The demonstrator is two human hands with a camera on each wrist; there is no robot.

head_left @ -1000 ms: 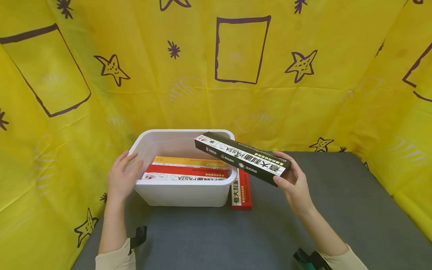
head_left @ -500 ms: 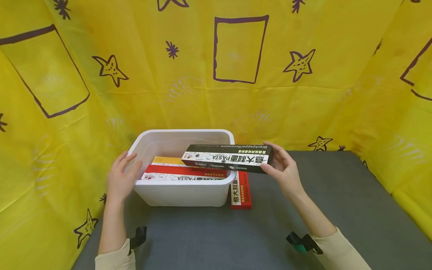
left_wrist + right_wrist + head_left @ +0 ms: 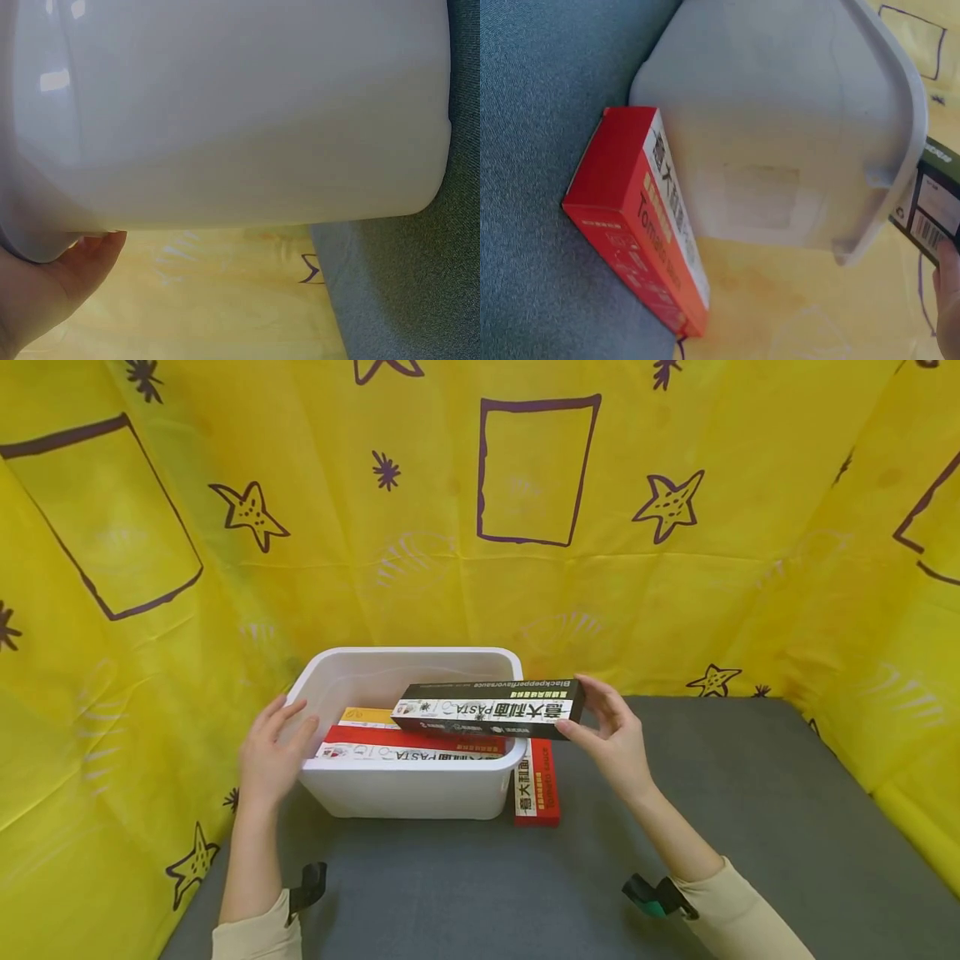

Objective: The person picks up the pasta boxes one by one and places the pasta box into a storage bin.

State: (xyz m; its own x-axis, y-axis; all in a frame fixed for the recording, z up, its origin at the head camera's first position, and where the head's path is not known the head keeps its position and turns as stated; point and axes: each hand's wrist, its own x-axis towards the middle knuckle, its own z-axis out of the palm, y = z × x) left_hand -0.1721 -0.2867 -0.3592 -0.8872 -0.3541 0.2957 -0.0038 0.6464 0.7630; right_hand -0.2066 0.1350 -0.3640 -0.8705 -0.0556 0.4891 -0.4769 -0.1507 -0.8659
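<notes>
Held by one end in my right hand (image 3: 611, 743) is a black pasta box (image 3: 487, 708), with the thumb on its near side and fingers behind. It lies slantwise over the right rim of a white plastic bin (image 3: 405, 793), its far end inside the opening. My left hand (image 3: 273, 756) grips the bin's left rim, and in the left wrist view its fingers (image 3: 94, 262) show against the outer wall. Inside the bin lie a red pasta box (image 3: 405, 739) and a yellow one (image 3: 367, 717) behind it, partly covered by the black box.
Another red box, labelled tomato sauce (image 3: 641, 225), lies on the grey table (image 3: 465, 885) right beside the bin's right wall. A yellow cloth (image 3: 540, 593) with drawn stars hangs behind and along both sides.
My right hand has moved left, bringing the black box lower and farther over the bin. The box has turned from a steep slant to nearly level. My left hand has stayed at the rim.
</notes>
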